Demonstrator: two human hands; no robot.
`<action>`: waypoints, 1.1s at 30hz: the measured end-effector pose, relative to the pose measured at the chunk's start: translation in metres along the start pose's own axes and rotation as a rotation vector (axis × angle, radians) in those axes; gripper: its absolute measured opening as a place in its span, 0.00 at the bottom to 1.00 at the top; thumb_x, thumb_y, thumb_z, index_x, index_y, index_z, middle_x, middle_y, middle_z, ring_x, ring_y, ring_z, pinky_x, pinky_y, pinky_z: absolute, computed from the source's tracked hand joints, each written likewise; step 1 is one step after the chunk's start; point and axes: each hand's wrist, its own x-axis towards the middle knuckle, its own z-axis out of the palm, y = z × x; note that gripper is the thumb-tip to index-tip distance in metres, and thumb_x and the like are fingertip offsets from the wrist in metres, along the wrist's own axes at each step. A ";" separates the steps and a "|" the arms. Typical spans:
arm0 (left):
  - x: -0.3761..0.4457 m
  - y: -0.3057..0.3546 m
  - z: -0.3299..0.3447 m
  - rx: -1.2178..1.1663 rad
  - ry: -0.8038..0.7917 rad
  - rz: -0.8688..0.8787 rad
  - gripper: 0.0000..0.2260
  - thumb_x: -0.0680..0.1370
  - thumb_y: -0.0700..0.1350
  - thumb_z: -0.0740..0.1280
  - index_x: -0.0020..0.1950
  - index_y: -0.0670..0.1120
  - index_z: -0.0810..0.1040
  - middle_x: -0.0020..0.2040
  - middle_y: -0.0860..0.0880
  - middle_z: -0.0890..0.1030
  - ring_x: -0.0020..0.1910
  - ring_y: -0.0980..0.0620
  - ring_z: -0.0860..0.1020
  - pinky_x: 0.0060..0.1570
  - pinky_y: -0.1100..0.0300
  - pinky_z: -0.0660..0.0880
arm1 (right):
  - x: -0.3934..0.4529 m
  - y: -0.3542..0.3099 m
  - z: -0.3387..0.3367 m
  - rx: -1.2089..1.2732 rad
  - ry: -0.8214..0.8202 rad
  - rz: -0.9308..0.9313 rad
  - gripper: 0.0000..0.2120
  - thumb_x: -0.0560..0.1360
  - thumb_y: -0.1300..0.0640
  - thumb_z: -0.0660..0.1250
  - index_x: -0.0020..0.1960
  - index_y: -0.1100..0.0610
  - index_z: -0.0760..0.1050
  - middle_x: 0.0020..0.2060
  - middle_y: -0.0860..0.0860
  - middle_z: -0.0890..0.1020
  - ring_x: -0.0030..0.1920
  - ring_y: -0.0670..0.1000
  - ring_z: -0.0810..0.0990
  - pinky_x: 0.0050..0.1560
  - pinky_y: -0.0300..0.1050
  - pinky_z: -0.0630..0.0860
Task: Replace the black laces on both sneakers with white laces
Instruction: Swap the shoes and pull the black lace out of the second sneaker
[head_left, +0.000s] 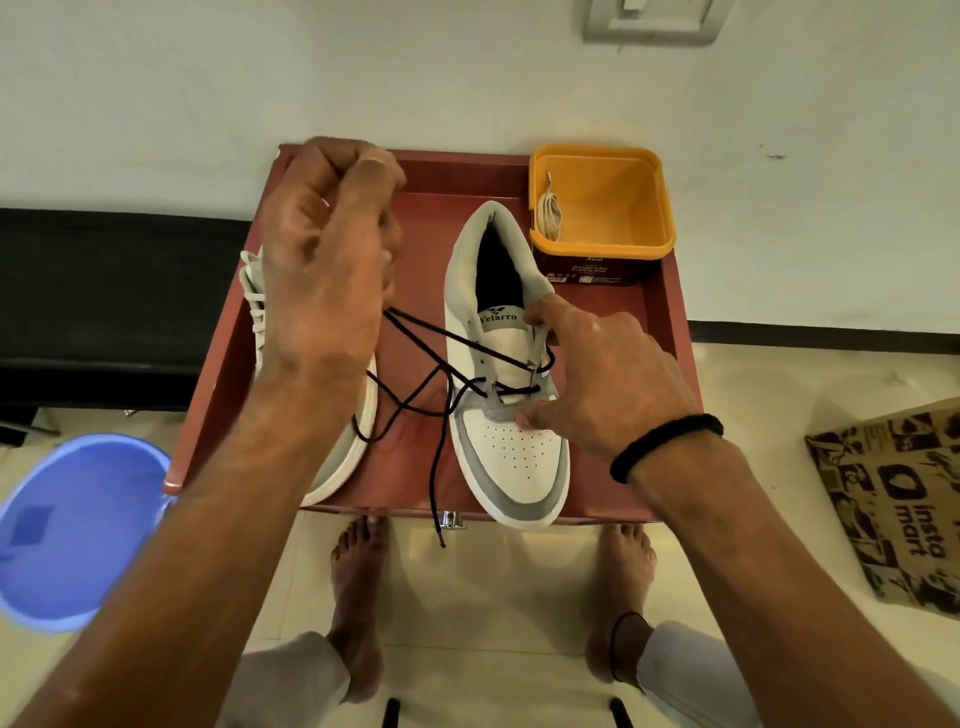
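Observation:
Two grey-and-white sneakers stand on a red table (660, 322). The right sneaker (511, 457) has a black lace (421, 384) threaded only through its lower eyelets, with loose ends trailing left and over the table's front edge. My left hand (327, 260) is raised above the table and pinches the black lace, pulling it up and to the left. My right hand (602, 374) holds the right sneaker by its side and toe. The left sneaker (358, 441), mostly hidden behind my left arm, shows white lacing. A white lace (551, 214) lies in a yellow tub (602, 205).
The yellow tub stands at the table's back right corner. A blue plastic basin (67, 530) sits on the floor at the left, a printed paper bag (898, 499) at the right. My bare feet (358, 597) are just in front of the table. A wall is behind.

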 end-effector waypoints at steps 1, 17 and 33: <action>-0.002 0.000 0.000 0.135 -0.005 0.071 0.07 0.83 0.43 0.63 0.45 0.48 0.74 0.28 0.58 0.66 0.26 0.56 0.60 0.27 0.62 0.59 | 0.000 0.000 0.000 -0.002 0.000 0.002 0.43 0.63 0.43 0.83 0.71 0.43 0.65 0.55 0.51 0.82 0.51 0.59 0.82 0.51 0.60 0.82; -0.014 -0.025 -0.001 1.381 -0.561 0.096 0.15 0.79 0.67 0.64 0.43 0.56 0.71 0.41 0.53 0.77 0.41 0.49 0.77 0.40 0.54 0.71 | 0.000 -0.001 -0.001 -0.034 0.012 0.003 0.40 0.65 0.42 0.81 0.69 0.41 0.64 0.51 0.52 0.81 0.51 0.58 0.81 0.48 0.56 0.82; 0.004 -0.015 -0.034 1.373 -0.194 -0.259 0.15 0.80 0.55 0.64 0.40 0.48 0.81 0.33 0.48 0.79 0.30 0.50 0.76 0.30 0.61 0.68 | 0.002 -0.003 0.000 -0.059 0.004 0.025 0.42 0.63 0.40 0.83 0.69 0.40 0.64 0.49 0.51 0.81 0.48 0.57 0.81 0.48 0.57 0.83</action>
